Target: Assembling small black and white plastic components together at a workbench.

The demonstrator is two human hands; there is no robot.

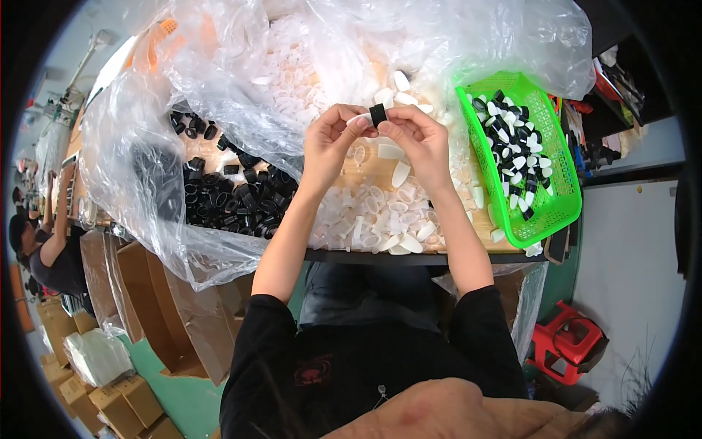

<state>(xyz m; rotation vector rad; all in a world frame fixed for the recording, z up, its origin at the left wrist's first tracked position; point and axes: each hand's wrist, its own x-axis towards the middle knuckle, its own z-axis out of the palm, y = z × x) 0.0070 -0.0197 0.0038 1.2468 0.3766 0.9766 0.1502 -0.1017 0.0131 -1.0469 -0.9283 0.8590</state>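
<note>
Left hand and right hand pinching small black plastic ring with white plastic cap above wooden table; green plastic basket sitting alongside.

A black ring was seen at top centre, a bright green latticed basket right, a red stool lower right.

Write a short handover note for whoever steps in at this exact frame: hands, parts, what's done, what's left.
Left hand and right hand are raised over the table, together pinching one black ring with a white piece at it; whether they are fully joined can't be told.
Loose black rings lie left on clear plastic sheet, white pieces in the middle.
Done: black-and-white pieces fill part of the green basket, right.
Left: both loose piles are large.
</note>
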